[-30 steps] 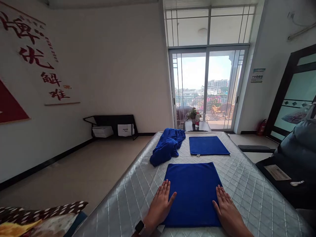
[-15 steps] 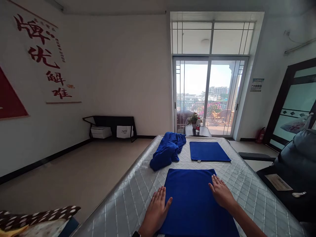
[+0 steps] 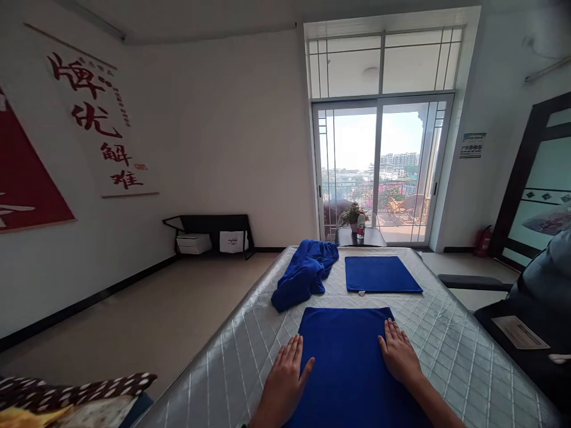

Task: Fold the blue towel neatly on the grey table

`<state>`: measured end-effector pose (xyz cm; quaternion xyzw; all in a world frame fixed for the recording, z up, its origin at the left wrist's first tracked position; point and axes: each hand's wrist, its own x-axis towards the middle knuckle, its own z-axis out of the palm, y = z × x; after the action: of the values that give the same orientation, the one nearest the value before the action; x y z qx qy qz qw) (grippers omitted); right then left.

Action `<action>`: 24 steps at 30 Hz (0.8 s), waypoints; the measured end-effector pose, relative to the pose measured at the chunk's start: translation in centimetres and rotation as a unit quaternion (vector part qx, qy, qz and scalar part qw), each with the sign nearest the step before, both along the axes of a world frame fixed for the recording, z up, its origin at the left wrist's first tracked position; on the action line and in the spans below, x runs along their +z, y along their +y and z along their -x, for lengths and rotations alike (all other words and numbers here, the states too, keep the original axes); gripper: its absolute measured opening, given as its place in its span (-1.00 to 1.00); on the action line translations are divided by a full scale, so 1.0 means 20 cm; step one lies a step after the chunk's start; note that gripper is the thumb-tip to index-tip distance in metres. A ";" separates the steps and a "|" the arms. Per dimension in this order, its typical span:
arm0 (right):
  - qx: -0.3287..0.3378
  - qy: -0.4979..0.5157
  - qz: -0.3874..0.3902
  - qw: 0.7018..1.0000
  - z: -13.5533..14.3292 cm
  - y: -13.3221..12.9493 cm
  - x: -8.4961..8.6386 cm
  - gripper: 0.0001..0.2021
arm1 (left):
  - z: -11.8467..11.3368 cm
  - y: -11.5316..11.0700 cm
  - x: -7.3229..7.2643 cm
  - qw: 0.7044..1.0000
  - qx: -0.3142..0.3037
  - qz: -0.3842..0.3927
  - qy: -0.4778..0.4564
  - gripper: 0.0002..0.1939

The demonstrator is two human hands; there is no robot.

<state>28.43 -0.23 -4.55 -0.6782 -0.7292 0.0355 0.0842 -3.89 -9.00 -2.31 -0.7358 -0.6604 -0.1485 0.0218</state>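
A flat blue cloth piece (image 3: 348, 362), squarish like a cushion cover, lies on the quilted silver-grey mattress (image 3: 223, 362) right in front of me. My left hand (image 3: 285, 377) rests on its left edge, fingers stretched out and thumb apart. On the right edge, near the far corner, lies my right hand (image 3: 399, 351), also flat with fingers extended. Neither hand grips anything. Farther off is a second flat blue cover (image 3: 381, 274) with a small white tag at its near edge. Left of it sits a crumpled heap of blue cloth (image 3: 306, 273).
Beyond the mattress stands a small dark table (image 3: 359, 239) with a potted plant (image 3: 352, 215) and a bottle (image 3: 361, 226). To the right is a dark chair (image 3: 544, 297) with a card on it. A brown dotted cloth (image 3: 80, 387) lies at lower left.
The camera view has tilted and turned slightly left. Both hands stay flat on the cover's edges, and the blue cloths lie as before.
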 end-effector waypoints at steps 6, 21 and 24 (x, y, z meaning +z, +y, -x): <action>-0.006 -0.008 -0.016 1.000 0.00 0.00 -0.02 -0.32 | -0.45 0.05 0.11 0.968 -0.247 0.034 -0.026 -0.29; 0.001 -0.017 -0.034 0.999 -0.01 0.05 -0.09 -0.32 | -0.66 0.39 -0.04 0.988 -0.126 0.063 -0.064 -0.20; -0.016 0.005 -0.032 0.999 -0.01 0.06 -0.08 -0.31 | -0.42 0.39 -0.02 0.994 -0.071 0.061 -0.048 -0.16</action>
<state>28.55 0.89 -6.24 -0.6869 -0.7183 0.0142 0.1098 4.41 -1.27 -2.72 -0.7726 -0.6149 -0.1442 -0.0656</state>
